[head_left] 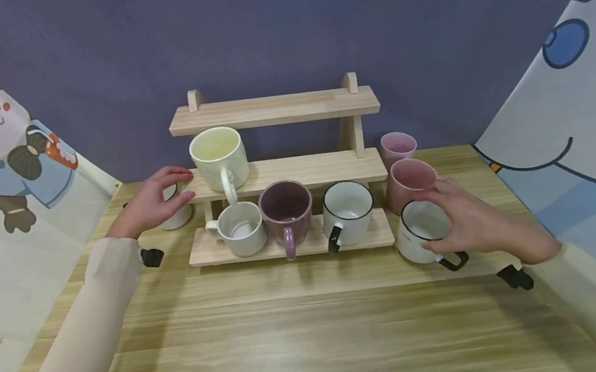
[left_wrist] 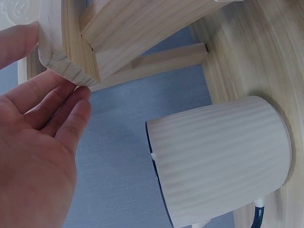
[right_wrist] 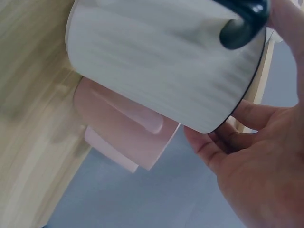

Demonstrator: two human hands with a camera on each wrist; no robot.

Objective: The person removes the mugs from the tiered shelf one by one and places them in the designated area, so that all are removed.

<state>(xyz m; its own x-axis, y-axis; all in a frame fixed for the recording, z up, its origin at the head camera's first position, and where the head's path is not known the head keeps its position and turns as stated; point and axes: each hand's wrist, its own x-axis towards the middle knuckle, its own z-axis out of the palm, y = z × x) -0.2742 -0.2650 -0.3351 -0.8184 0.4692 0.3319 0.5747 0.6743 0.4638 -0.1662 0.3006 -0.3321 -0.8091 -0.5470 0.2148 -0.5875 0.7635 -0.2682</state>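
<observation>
A wooden tiered rack stands on the table. My left hand grips the left end of its middle board, thumb on one side and fingertips on the other. Beside that hand, a white ribbed mug with a dark rim and handle stands on the table. To the rack's right, my right hand holds a white mug by its dark rim, thumb and fingers on different sides. Its black handle points toward the front right. Whether this mug's base touches the table I cannot tell.
A pale yellow mug occupies the middle board. Below it are a ribbed white cup, a purple mug and a black-rimmed white mug. Behind the held mug stand a pink mug and a lilac-pink cup.
</observation>
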